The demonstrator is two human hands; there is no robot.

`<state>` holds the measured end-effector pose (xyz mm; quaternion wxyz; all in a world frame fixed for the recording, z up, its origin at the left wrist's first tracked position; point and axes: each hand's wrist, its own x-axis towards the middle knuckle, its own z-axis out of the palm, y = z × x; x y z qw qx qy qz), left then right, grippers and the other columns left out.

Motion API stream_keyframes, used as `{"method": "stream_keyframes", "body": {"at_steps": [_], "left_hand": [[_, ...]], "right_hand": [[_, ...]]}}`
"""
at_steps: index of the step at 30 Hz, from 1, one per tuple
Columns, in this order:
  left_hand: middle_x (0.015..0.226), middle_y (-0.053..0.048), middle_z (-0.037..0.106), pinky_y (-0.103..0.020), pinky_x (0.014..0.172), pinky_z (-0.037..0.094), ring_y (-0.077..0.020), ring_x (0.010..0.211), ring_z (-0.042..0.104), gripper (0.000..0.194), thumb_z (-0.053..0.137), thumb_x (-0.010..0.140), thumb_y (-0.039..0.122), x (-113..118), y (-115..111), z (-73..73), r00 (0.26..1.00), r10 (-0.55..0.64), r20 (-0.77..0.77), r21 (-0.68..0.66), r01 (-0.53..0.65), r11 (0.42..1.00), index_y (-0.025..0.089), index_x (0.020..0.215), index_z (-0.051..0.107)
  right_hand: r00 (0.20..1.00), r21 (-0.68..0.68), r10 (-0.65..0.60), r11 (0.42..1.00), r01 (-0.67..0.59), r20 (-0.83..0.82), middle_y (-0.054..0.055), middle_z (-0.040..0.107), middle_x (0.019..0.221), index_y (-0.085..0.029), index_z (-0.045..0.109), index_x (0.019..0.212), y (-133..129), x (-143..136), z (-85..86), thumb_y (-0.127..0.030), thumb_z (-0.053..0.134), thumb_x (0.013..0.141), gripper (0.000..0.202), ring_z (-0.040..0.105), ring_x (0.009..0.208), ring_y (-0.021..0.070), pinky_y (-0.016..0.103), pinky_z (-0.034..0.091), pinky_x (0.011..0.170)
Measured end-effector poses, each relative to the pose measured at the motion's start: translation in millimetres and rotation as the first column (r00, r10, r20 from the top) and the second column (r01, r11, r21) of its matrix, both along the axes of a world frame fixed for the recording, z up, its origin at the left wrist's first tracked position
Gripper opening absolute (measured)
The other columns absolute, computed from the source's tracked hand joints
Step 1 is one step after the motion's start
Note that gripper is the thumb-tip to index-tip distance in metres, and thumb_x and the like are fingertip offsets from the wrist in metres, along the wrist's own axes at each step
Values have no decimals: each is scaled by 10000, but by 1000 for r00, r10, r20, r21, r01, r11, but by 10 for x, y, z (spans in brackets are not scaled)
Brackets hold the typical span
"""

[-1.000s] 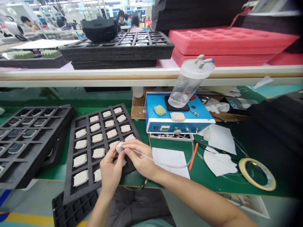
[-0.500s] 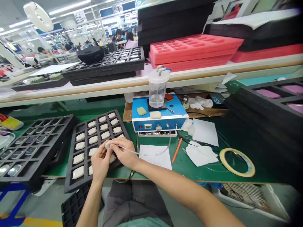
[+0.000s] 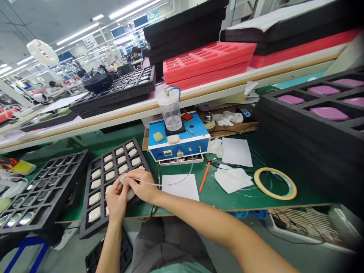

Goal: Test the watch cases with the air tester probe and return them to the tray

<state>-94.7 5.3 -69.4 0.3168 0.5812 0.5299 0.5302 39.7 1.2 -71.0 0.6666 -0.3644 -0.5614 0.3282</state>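
Note:
My left hand [image 3: 116, 195] pinches a small cream-coloured part [image 3: 123, 179] above the black foam tray [image 3: 85, 204]. My right hand [image 3: 144, 185] is closed on the end of a thin clear tube [image 3: 174, 184], held against that part. More cream parts [image 3: 94, 214] lie in the tray's compartments, some hidden beneath my hands. From the fingers the tube curves right and up to the front of a blue and white box [image 3: 182, 146], which carries a clear lidded cup [image 3: 171, 113], a green part [image 3: 158, 137] and a cream part [image 3: 173, 139].
Another black tray with shiny parts [image 3: 43, 195] lies at left. Right of the box are white papers [image 3: 234, 180], an orange stick [image 3: 204, 177] and a tape roll [image 3: 275, 183]. Stacked black trays [image 3: 301, 132] stand far right. A shelf [image 3: 125, 116] holding red trays [image 3: 210, 62] crosses behind.
The camera view has tilted and shifted, so the bench items sit differently in the picture. Both hands still hold the part and the tube close together.

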Motion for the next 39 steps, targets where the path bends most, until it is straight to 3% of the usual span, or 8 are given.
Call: {"method": "stream_keyframes", "body": {"at_steps": [10, 17, 22, 25, 28, 33, 36, 39], "left_hand": [[1063, -136, 798, -408, 953, 601, -281, 994, 775, 561, 732, 860, 545, -216, 80, 29, 972, -24, -235, 1, 25, 1000, 139, 1243, 681], [1283, -114, 693, -498, 1035, 558, -265, 1158, 680, 336, 700, 999, 380, -974, 1334, 676, 876, 51, -479, -40, -79, 996, 158, 1251, 673], [1341, -119, 657, -497, 993, 590, -270, 1162, 675, 379, 690, 1015, 398, -1255, 1817, 680, 825, 15, -565, -87, -78, 993, 171, 1317, 654], [1465, -140, 599, -579, 1130, 492, -318, 1342, 588, 406, 694, 1006, 366, -1401, 1595, 529, 816, 89, -571, -33, -132, 991, 174, 1360, 639], [1569, -187, 531, -563, 1273, 326, -337, 1500, 456, 453, 650, 980, 252, -1554, 1007, 298, 827, 190, -528, -7, -228, 974, 150, 1420, 609], [1409, -256, 663, -589, 1235, 372, -425, 1382, 591, 533, 756, 822, 319, -1735, 105, -75, 883, 275, -381, -157, -355, 922, 102, 1303, 678], [1304, -235, 730, -545, 1160, 480, -398, 1295, 668, 574, 788, 773, 402, -1794, 59, -47, 923, 295, -246, -248, -354, 902, 115, 1262, 697], [1023, -185, 806, -500, 941, 631, -363, 1040, 781, 509, 760, 783, 464, -1763, 156, 196, 967, 235, -98, -309, -254, 916, 109, 1148, 740]], "right_hand": [[995, -28, 18, 999, -21, -94, 79, 820, 1046, -229, 812, 936, -77, -41, -122, -303, 649, 932, 178, 756, 1018, 233, 375, 584, 990], [997, -140, 30, 989, -39, -68, 101, 801, 1069, -213, 793, 980, -110, -63, -207, -400, 650, 919, 243, 752, 1033, 262, 383, 624, 892], [998, -223, -41, 974, 29, -49, 101, 800, 1075, -212, 789, 991, -53, -1, -197, -444, 654, 899, 284, 754, 1010, 264, 408, 618, 914], [992, -259, -121, 958, 126, 34, 113, 797, 1087, -206, 784, 1010, 19, 122, -208, -470, 643, 884, 324, 734, 1053, 289, 471, 577, 1007], [958, -256, -212, 932, 258, 193, 145, 776, 1173, -196, 768, 1052, 89, 226, -260, -484, 630, 865, 370, 678, 1182, 342, 563, 479, 1130], [963, -411, -159, 880, 239, 219, 211, 634, 1455, -160, 662, 1309, 237, 200, -418, -452, 712, 782, 604, 569, 1382, 369, 583, 378, 1229], [971, -476, -142, 852, 219, 191, 217, 669, 1408, -149, 670, 1279, 377, 170, -472, -412, 749, 756, 591, 653, 1283, 345, 563, 473, 1156], [970, -476, -185, 846, 240, 160, 177, 761, 1250, -163, 728, 1153, 482, 194, -433, -388, 789, 745, 470, 728, 1138, 313, 522, 562, 1047]]}}
